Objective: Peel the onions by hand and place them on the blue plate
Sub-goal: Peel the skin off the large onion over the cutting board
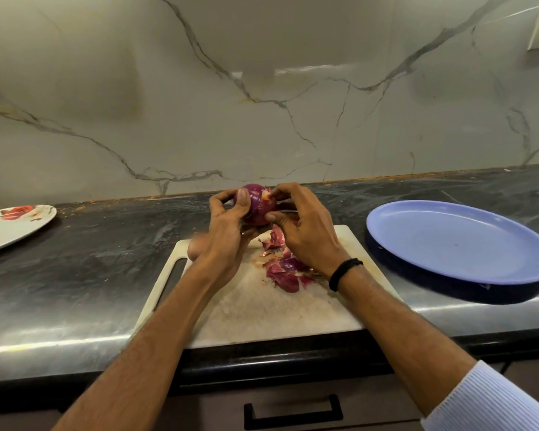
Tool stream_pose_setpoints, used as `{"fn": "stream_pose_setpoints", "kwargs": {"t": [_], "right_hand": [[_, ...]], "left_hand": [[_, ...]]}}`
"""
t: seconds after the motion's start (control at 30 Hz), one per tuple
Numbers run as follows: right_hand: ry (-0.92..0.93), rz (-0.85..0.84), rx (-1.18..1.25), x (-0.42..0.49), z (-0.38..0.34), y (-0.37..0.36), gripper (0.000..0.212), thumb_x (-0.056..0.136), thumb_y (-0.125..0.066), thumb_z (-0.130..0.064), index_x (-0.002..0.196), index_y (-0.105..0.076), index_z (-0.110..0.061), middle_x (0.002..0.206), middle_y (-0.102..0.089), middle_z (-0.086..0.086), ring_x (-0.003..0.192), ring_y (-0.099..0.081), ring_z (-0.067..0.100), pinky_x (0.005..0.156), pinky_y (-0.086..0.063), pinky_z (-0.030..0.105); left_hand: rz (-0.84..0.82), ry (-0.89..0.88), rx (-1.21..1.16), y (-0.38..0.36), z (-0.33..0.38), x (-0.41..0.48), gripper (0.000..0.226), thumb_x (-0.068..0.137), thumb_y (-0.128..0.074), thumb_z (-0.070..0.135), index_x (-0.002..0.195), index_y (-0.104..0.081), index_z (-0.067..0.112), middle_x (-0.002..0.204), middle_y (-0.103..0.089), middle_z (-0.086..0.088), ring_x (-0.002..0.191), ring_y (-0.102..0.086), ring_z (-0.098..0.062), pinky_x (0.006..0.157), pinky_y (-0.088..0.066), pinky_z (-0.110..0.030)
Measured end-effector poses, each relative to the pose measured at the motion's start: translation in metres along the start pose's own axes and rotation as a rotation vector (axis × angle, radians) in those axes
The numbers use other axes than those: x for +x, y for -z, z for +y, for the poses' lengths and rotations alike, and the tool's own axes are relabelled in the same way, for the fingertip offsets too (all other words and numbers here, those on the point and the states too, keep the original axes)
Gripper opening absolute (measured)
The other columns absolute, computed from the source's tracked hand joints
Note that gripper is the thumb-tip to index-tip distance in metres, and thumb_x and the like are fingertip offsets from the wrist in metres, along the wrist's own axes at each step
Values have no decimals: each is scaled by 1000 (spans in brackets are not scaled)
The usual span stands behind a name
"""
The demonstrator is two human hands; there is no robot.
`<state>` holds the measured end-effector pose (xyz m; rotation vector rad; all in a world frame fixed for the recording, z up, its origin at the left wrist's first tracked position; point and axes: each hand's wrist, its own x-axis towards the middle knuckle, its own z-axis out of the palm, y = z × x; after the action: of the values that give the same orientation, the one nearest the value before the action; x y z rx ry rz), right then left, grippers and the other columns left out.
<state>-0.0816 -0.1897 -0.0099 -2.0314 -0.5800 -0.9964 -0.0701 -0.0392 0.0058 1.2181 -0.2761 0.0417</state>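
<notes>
Landmark: board [262, 306], white, rectangular, rounded corners, slot handle at its left edge, surface scuffed and stained; lies on a dark, glossy, veined counter [91, 275]. No brand, label or legible writing anywhere.

Onion [257, 206]: red-purple, round, smooth and shiny, pale spot at its top right; held in the air above the board's far edge.

Left hand [227, 225]: fingers curled round the onion's left side, thumb pressed flat on its front.

Right hand [302, 225]: fingers bent on the onion's right side, thumb at its lower edge, fingertips pinching at the skin. Black band [343, 272] on the wrist; striped pale-blue sleeve [492, 399] on the forearm.

Peels [285, 269]: thin, papery, purple-pink scraps, heaped on the board's middle right.

Blue plate [458, 241]: round, matte, plastic-looking, shallow rim; right of the board, apart from it.

White plate [10, 225]: oval, red motif; well left of the board.

Wall [262, 104]: pale marble, grey veining, behind the board.

Drawer handle [293, 412]: black bar, below the board.
</notes>
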Motion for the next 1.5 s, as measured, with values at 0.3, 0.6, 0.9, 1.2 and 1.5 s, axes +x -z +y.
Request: {"fn": "stream_pose_setpoints", "kwargs": {"t": [0.3, 0.6, 0.9, 1.2, 1.5], "right_hand": [[9, -13, 7, 0, -1, 2, 36, 92, -69, -20, 126, -58, -15, 115, -61, 5, 104, -61, 13, 87, -49, 11], [36, -13, -42, 0, 3, 3, 29, 92, -68, -21, 119, -60, -14, 109, -62, 2, 98, -59, 10, 85, -46, 10], [-4, 101, -11, 2, 1, 0, 12, 94, -66, -19, 96, -60, -8, 95, -60, 1, 86, -57, 13, 75, -46, 12], [-7, 141, 37, 4, 2, 3, 25, 97, -58, -6, 120, -62, -14, 112, -60, 5, 101, -61, 15, 88, -54, 25], [-2, 184, -75, 4, 2, -1, 14, 93, -51, -5, 98, -64, -8, 106, -47, 9, 91, -45, 7, 80, -40, 4]], "left_hand": [[-18, -17, 83, 2, 1, 0, 43, 100, -55, 39, 135, -42, 16, 134, -55, -17, 110, -68, -36, 91, -60, -50], [-54, 9, 93, 1, 0, -3, 41, 103, -50, 39, 135, -41, 15, 132, -55, -16, 103, -69, -29, 80, -61, -37], [-13, 17, -88, -5, 3, -3, 48, 99, -56, 35, 137, -38, 11, 128, -56, -16, 106, -70, -32, 92, -59, -52], [-56, -28, 90, 0, -4, -1, 59, 87, -63, 44, 137, -45, 18, 137, -53, -16, 113, -66, -37, 90, -60, -49], [-62, 50, 8, -7, 0, -4, 52, 98, -51, 42, 138, -49, 9, 135, -55, -19, 115, -65, -34, 83, -62, -39]]}}
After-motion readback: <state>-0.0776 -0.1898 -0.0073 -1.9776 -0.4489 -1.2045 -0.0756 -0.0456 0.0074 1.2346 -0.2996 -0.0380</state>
